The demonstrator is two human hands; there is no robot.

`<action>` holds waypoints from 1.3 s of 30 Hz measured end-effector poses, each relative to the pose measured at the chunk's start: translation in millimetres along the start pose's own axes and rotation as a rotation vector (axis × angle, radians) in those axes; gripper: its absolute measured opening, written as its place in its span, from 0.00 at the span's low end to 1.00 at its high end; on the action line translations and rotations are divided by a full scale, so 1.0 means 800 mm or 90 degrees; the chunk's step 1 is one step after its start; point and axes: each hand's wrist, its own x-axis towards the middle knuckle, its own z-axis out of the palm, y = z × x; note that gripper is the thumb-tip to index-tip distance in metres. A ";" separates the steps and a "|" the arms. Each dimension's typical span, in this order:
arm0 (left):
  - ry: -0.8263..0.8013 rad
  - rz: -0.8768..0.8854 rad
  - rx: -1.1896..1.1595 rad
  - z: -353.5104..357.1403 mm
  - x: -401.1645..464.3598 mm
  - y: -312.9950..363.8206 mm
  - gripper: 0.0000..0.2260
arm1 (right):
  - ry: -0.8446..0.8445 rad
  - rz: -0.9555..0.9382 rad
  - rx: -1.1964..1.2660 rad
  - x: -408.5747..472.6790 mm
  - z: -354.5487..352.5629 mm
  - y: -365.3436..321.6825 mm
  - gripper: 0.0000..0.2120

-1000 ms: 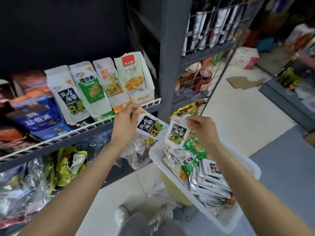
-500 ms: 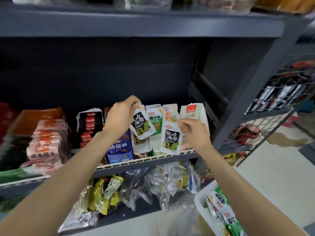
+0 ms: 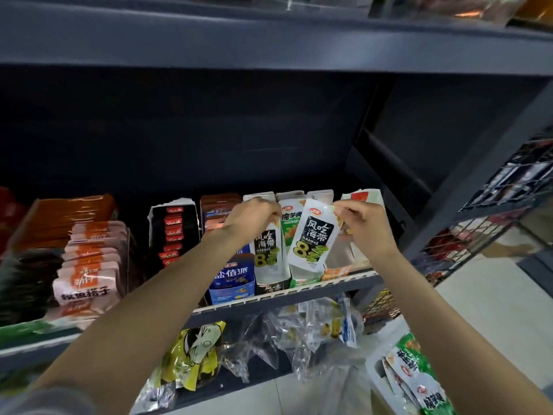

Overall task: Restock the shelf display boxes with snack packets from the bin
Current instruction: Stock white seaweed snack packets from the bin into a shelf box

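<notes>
The right hand (image 3: 363,227) is pinching the top corner of a white seaweed packet (image 3: 312,238) between thumb and fingertips, and the packet is hanging below the fingers with its long axis nearly upright, the lower end leaning a little to the left. The left hand (image 3: 254,218) is curling its fingers over the top of a second seaweed packet (image 3: 267,250), which is standing upright and is already partly down in the seaweed display box (image 3: 273,284) at the front of the shelf; it seems to be pushing it in, though I cannot tell how deep it is sitting. The hanging packet is just to the right of this box and in front of the neighbouring green-label box (image 3: 291,232), so I am judging that it has to travel a short way left and then down, keeping its upright axis, to enter the same slot. The left hand is nearer to that slot and is covering its mouth, so it probably needs to give room first. The white wire rail (image 3: 299,290) along the shelf edge is limiting the front, while above the boxes there is much dark open room under the upper shelf (image 3: 269,46). The bin (image 3: 380,372) with more packets is staying low on the right, well apart from both hands.
</notes>
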 end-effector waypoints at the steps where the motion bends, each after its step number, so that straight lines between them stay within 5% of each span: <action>1: -0.006 -0.004 -0.013 0.005 -0.001 -0.003 0.10 | -0.001 0.003 0.017 -0.001 0.001 -0.001 0.10; 10: 0.018 -0.115 -0.161 -0.002 -0.025 -0.044 0.13 | -0.053 0.000 0.077 0.017 0.035 -0.009 0.09; 15: 0.107 -0.163 -0.323 -0.016 -0.051 -0.048 0.10 | -0.096 -0.040 -0.002 0.037 0.074 -0.004 0.09; 19: 0.042 -0.165 -0.362 -0.018 -0.066 -0.042 0.14 | -0.113 -0.117 -0.129 0.049 0.102 0.008 0.08; 25: -0.029 -0.142 -0.274 -0.014 -0.077 -0.038 0.25 | -0.126 -0.176 -0.266 0.050 0.128 0.031 0.07; 34: 0.039 -0.141 -0.188 -0.015 -0.069 -0.017 0.18 | -0.090 -0.122 -0.159 0.037 0.101 0.022 0.09; 39: 0.058 -0.020 -0.210 0.004 -0.061 0.070 0.14 | -0.085 -0.050 -0.146 -0.017 0.023 0.061 0.09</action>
